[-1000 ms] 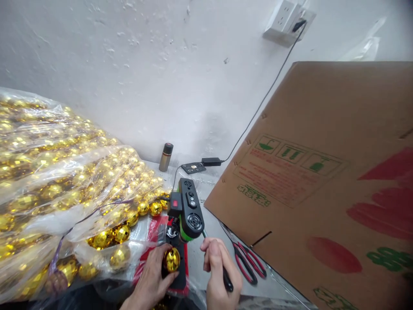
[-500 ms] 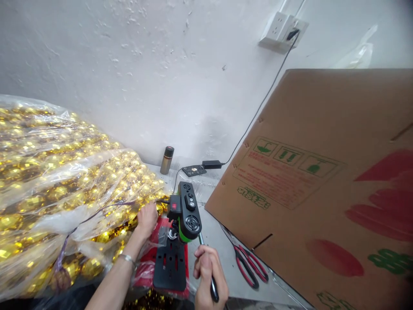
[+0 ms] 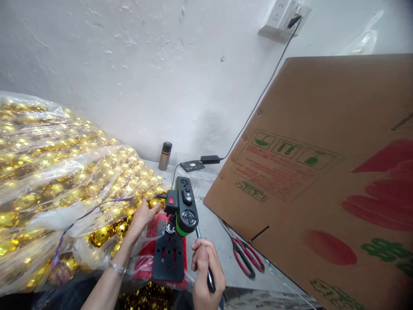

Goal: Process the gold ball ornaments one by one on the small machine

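Note:
My left hand [image 3: 145, 214] is beside the black and green machine [image 3: 187, 206], at the edge of gold faceted balls [image 3: 103, 234] under clear plastic. Its thumb and a finger are apart, with a gold ball near the fingertips. Wrapped round a metal rod with a black grip [image 3: 211, 280], my right hand [image 3: 206, 269] is just right of the machine. A red switch [image 3: 171, 200] shows on the machine's left side. Its black slotted base plate [image 3: 167, 262] lies over a red surface [image 3: 146, 254].
Red-handled pliers [image 3: 247, 257] lie right of my right hand. A large cardboard box [image 3: 290, 129] leans at the right. Behind the machine are a small bottle [image 3: 165, 156], a black patterned item [image 3: 192, 165] and a power adapter [image 3: 210, 159], whose cable rises to a wall socket [image 3: 280, 17].
My left hand has opened its fingers and shifted slightly left. My right hand keeps its hold on the rod. The whole view has shifted a little.

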`<action>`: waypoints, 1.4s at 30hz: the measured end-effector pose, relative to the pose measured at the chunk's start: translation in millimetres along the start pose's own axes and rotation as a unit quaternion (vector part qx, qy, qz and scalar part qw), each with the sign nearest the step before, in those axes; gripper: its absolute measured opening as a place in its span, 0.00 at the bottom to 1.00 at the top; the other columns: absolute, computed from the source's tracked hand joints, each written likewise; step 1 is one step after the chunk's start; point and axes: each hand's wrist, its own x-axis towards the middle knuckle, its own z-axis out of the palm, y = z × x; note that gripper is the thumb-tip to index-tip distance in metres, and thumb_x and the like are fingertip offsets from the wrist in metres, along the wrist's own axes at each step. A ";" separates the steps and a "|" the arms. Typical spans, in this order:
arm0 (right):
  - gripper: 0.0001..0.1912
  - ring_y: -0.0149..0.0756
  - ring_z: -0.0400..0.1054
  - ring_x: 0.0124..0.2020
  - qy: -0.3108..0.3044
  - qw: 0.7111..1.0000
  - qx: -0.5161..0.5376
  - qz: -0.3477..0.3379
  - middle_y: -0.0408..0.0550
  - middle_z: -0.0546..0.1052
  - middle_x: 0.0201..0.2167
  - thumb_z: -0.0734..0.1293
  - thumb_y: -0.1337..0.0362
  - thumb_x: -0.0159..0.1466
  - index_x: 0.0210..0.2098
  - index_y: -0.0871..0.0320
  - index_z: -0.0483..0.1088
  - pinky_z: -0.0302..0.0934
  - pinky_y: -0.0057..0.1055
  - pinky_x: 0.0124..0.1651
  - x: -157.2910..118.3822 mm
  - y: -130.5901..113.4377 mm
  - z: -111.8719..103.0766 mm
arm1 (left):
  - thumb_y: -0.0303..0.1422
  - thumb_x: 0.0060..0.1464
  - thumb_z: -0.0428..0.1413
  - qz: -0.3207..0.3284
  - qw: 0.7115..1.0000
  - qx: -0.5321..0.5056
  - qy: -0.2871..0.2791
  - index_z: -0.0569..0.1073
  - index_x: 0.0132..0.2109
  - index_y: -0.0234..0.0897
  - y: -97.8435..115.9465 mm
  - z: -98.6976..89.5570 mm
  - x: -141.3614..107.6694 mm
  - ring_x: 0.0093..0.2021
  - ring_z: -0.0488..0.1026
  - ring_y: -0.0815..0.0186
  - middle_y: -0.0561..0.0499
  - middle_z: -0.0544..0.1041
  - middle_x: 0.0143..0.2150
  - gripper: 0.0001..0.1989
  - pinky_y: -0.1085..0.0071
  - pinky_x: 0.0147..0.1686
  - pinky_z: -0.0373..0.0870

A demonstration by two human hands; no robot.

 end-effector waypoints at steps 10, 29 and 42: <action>0.21 0.28 0.59 0.22 -0.008 0.999 -0.025 -0.027 0.40 0.67 0.23 0.60 0.62 0.78 0.27 0.55 0.66 0.54 0.25 0.23 39.8 -33.9 4.0 | 0.59 0.53 0.63 0.024 0.939 -0.334 -0.082 0.75 0.62 0.41 -63.6 30.4 -146.6 0.62 0.81 0.50 0.43 0.83 0.62 0.36 0.59 0.58 0.82; 0.17 0.26 0.57 0.21 -0.033 0.998 -0.036 -0.038 0.40 0.70 0.27 0.59 0.64 0.78 0.31 0.54 0.67 0.56 0.23 0.23 27.9 -31.4 -2.9 | 0.45 0.55 0.62 0.185 0.971 -0.134 0.068 0.79 0.53 0.41 -60.7 75.9 -110.5 0.51 0.83 0.44 0.40 0.86 0.50 0.22 0.43 0.54 0.81; 0.15 0.27 0.60 0.21 -0.029 0.997 -0.033 -0.059 0.40 0.69 0.27 0.60 0.68 0.77 0.33 0.54 0.70 0.55 0.25 0.24 14.6 -15.7 -5.4 | 0.36 0.46 0.67 0.205 0.970 -0.127 0.017 0.80 0.52 0.39 -67.2 84.1 -107.9 0.51 0.82 0.44 0.40 0.85 0.49 0.24 0.43 0.52 0.81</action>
